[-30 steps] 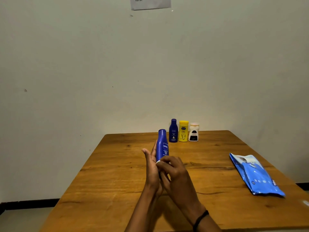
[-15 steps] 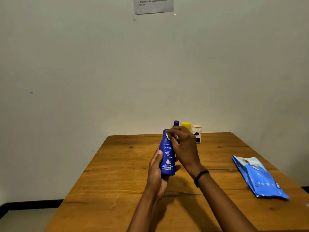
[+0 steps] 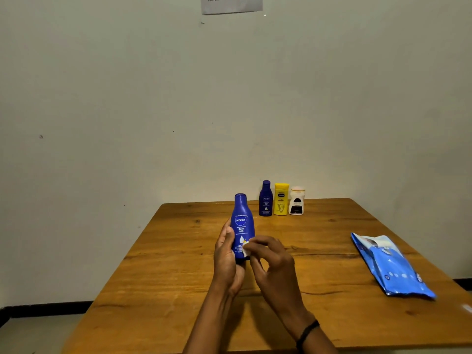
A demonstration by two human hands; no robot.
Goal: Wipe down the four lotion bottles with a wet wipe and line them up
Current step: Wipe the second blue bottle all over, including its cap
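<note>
My left hand grips a tall blue lotion bottle upright above the wooden table, label facing me. My right hand pinches a small white wet wipe against the lower right part of that bottle. At the far edge of the table three more bottles stand side by side in a row: a smaller dark blue bottle, a yellow bottle and a white bottle with a dark label.
A blue pack of wet wipes lies flat on the right side of the table. The table stands against a plain wall with a paper notice at the top.
My right hand with the wipe has slid from the bottle's neck down to its lower part. The bottle stays upright in my left hand.
</note>
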